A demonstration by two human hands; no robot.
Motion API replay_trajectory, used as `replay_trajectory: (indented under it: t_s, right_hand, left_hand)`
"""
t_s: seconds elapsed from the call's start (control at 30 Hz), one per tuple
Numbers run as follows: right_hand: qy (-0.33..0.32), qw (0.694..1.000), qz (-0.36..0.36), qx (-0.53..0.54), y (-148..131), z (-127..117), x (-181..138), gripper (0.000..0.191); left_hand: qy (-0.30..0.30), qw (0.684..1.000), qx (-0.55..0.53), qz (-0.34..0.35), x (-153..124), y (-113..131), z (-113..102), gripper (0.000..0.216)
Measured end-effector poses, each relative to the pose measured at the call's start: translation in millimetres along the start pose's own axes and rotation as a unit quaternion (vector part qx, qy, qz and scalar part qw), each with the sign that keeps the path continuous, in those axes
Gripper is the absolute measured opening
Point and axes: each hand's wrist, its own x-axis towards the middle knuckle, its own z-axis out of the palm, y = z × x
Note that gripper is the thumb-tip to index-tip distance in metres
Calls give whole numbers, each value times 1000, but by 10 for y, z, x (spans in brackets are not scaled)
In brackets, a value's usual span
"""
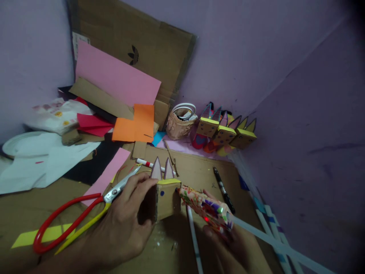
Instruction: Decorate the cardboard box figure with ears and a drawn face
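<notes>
A: Status?
B: Left hand [122, 222] pinches the cardboard box [169, 205], lower centre of frame: fingers at top, thumb low. Right hand [225, 243] wraps the glue gun [199, 201], nozzle at the right edge. Trigger squeeze: can't tell.
A: Done?
B: Ears [156, 170], yellow strip [168, 182], blue dot [162, 193] on. Gluing looks unfinished; three similar boxes [226, 136], right of centre, look further along.

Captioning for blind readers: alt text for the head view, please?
The left hand steadies a small cardboard box with pointed ears while the right hand holds a flowery glue gun near its edge. Scissors lie to the left; three eared boxes sit behind.
</notes>
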Motion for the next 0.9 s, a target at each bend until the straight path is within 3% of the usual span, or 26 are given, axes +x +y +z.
replay_trajectory:
  t_s: [0.9]
  right_hand:
    - [-5,1000,19,19,-70,28,20,39]
  left_hand:
    - [17,1000,6,7,23,-11,2,61]
